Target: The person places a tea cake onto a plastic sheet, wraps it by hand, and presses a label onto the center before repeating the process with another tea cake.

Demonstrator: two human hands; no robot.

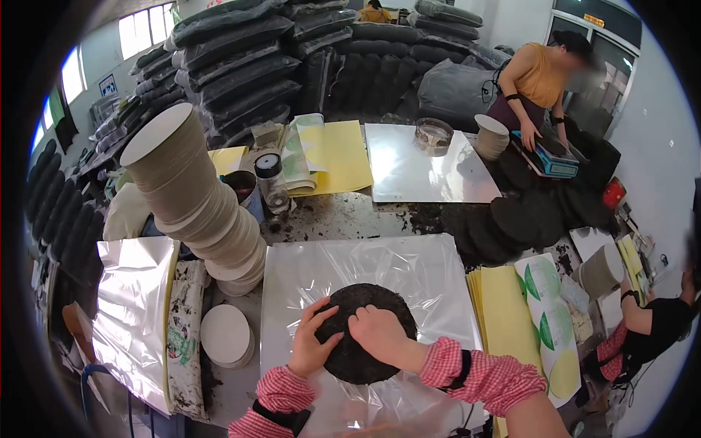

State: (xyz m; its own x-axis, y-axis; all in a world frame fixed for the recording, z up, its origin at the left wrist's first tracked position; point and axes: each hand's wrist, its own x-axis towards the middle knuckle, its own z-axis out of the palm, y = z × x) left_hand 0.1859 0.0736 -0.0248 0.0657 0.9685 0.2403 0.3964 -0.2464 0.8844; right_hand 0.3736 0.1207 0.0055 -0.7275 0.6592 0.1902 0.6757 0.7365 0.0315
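Observation:
A round, dark pressed cake [369, 365] lies flat on clear plastic film [431, 270] over a pale square board, near the front middle. My left hand [314, 343] rests at the cake's left edge, thumb and fingers spread apart on it. Over the cake's upper middle is my right hand [378, 332], its fingers curled down against the dark surface; whatever is under the fingertips is hidden. Both forearms wear red checked sleeves with black bands.
A tall leaning stack of pale discs [197, 182] stands at the left, beside smaller discs [225, 334]. Yellow sheets [511, 306] lie right, dark cakes [496, 226] behind them. A jar [271, 184] stands behind. One person [537, 80] handles a blue device [551, 160]; another [657, 325] is at right.

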